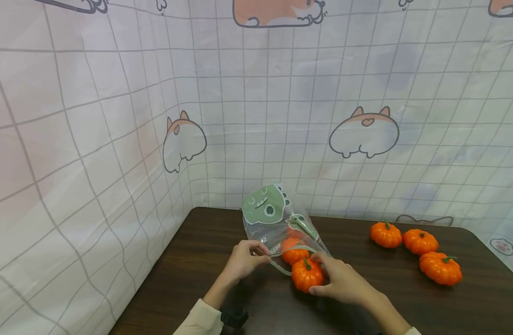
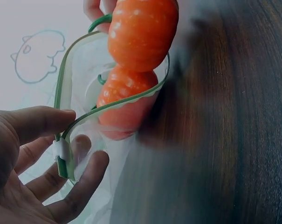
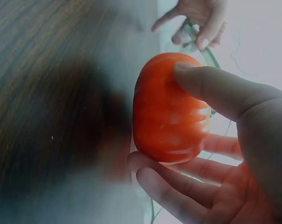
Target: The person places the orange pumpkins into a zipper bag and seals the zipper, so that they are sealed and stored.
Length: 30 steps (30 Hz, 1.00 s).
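A clear zip bag [image 1: 262,207] with green cartoon dinosaur prints lies toward the back of the table, its mouth spread toward me. My left hand [image 1: 246,260] pinches the left end of the mouth, beside the white slider [image 2: 61,149] on the green zip. In my right hand [image 1: 346,280] is a small orange toy pumpkin [image 1: 307,276] with a green stem, gripped between thumb and fingers right at the bag's opening. Behind it, another orange pumpkin [image 2: 124,88] sits inside the bag, and more orange shows deeper through the plastic.
Three more toy pumpkins stand in a group at the right: one at the back [image 1: 386,234], a middle one [image 1: 420,241] and a nearer one [image 1: 441,268]. The dark wooden table [image 1: 189,260] meets a grid-patterned cloth [image 1: 273,139] at its back and left.
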Available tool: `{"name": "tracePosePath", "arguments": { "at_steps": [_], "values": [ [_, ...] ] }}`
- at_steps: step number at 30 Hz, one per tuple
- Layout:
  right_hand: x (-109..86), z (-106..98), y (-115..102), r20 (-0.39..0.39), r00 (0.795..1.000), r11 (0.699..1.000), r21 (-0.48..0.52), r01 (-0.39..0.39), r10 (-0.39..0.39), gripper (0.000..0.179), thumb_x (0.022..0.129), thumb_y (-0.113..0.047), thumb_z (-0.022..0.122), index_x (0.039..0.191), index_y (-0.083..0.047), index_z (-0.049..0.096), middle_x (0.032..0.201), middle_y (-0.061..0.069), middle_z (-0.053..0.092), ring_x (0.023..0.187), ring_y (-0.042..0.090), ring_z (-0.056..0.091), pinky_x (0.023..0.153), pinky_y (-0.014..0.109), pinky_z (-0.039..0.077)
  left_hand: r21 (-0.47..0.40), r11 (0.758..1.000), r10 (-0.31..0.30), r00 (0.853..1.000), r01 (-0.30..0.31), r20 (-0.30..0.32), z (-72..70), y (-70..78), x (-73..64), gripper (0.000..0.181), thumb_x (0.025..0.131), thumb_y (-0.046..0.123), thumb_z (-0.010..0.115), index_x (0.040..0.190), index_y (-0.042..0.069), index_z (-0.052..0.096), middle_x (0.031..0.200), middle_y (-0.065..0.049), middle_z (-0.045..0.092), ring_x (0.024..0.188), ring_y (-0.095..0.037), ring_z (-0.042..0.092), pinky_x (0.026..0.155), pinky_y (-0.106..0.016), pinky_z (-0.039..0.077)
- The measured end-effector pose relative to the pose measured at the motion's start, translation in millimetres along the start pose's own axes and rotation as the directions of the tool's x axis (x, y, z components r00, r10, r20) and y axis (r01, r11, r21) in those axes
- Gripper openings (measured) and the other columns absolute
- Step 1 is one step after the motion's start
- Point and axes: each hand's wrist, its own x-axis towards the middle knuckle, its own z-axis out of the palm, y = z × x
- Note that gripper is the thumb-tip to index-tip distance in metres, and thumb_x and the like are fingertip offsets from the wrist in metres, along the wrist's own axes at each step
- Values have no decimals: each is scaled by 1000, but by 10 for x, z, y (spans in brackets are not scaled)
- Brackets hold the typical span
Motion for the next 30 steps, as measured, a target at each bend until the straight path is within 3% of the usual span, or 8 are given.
{"name": "tracePosePath", "arguments": {
  "at_steps": [5, 13, 20, 30],
  "values": [
    [3, 30, -24, -44, 999, 1000, -19, -21, 20, 69, 77, -49, 86, 130, -17, 56, 123, 2, 69, 105, 19, 66, 87, 44, 54, 88, 993, 78, 997, -80, 24, 29, 54, -13, 5, 87, 14, 78, 88, 13, 73, 88, -3, 74, 75, -12, 63, 66, -29, 51],
    [25, 122, -70, -131, 990, 998, -12, -54, 52, 71, 79, -46, 86, 135, -15, 56, 130, 4, 67, 114, 25, 65, 94, 49, 54, 79, 984, 156, 986, -161, 57, 49, 72, -1, 5, 91, 9, 75, 90, 12, 71, 91, 0, 75, 93, -16, 70, 84, -33, 56],
    [56, 203, -107, -188, 979, 996, -27, -80, 74, 73, 81, -45, 85, 137, -13, 53, 129, 6, 67, 112, 24, 67, 93, 50, 55, 27, 986, 163, 982, -167, 97, 43, 86, 0, 5, 92, 11, 75, 93, 12, 71, 91, 2, 74, 97, -14, 70, 85, -30, 54],
    [134, 264, -160, -255, 958, 989, -26, -147, 135, 67, 82, -42, 84, 133, -10, 55, 122, 10, 69, 105, 24, 67, 87, 49, 56, -39, 982, 190, 971, -186, 144, 38, 80, 10, 5, 91, 8, 74, 94, 11, 70, 95, -3, 71, 96, -15, 67, 85, -25, 52]
  ]
}}
